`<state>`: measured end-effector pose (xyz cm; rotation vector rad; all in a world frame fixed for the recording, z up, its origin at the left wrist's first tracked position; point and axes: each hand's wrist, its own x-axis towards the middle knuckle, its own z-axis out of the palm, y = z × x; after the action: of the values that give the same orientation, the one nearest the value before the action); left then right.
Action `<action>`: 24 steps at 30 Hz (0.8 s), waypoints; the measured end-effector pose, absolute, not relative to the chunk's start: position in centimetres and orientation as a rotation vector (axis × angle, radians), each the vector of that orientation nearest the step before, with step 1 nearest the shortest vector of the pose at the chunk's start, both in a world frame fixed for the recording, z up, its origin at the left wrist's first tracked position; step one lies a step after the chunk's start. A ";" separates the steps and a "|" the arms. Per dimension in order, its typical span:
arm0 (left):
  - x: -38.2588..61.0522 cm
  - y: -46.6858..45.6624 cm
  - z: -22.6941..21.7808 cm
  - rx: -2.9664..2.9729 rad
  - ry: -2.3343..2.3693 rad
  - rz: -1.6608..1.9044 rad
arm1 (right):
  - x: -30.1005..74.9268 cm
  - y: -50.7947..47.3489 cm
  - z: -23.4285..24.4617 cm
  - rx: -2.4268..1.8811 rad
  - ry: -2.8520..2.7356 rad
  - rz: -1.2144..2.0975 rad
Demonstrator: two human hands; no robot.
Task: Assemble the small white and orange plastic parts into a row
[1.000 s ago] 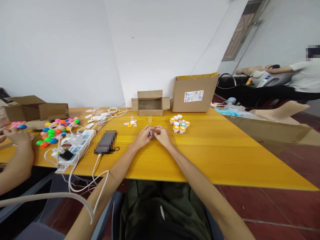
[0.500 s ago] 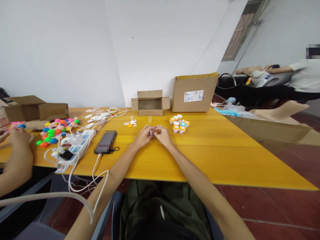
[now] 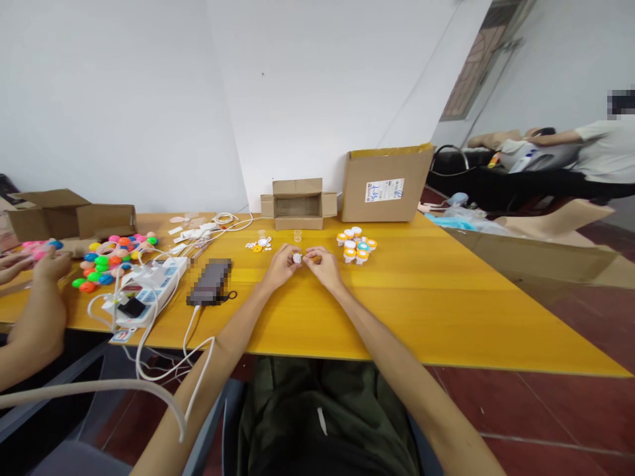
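Above the middle of the table, my left hand [image 3: 282, 266] pinches a small whitish piece [image 3: 297, 258] between thumb and fingertips. My right hand [image 3: 323, 267] is closed just beside it, with a bit of a small orange piece [image 3: 315, 259] showing at its fingers. A narrow gap parts the two hands. Beyond them stands a small clear cup [image 3: 297, 235]. To the left lies a scatter of tiny white parts [image 3: 268, 242] around an orange ring [image 3: 256, 249]. On the right sits a cluster of small clear cups with orange, white and blue round tops [image 3: 362, 247].
A small open carton [image 3: 297, 223] and a large taped box [image 3: 381, 192] stand at the back. Leftward are a phone [image 3: 211, 281], a power strip [image 3: 163, 291] with white cables and colourful bead rings [image 3: 102, 260]. A co-worker's hands [image 3: 49, 264] work at far left; another person sits at far right.
My hands have moved slightly apart, and the whitish piece shows more plainly at my left fingertips. The co-worker's hand at far left has shifted to the right.
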<state>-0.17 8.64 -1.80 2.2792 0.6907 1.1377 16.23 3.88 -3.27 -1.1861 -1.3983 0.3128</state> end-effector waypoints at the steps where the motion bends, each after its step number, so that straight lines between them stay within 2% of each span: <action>1: -0.2 8.8 -1.8 2.251 0.706 1.155 | 16.2 3.8 -3.2 -1.203 -1.416 0.298; 10: -0.9 10.0 -1.6 1.994 0.780 1.261 | 15.7 2.8 -3.7 -1.286 -1.739 0.079; 24: -0.5 9.1 -1.4 2.099 0.696 1.177 | 15.7 2.9 -2.8 -1.209 -1.598 0.197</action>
<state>-0.54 9.06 -1.43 2.0993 0.6958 1.1773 15.72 2.89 -2.79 -1.2086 -1.5977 0.1970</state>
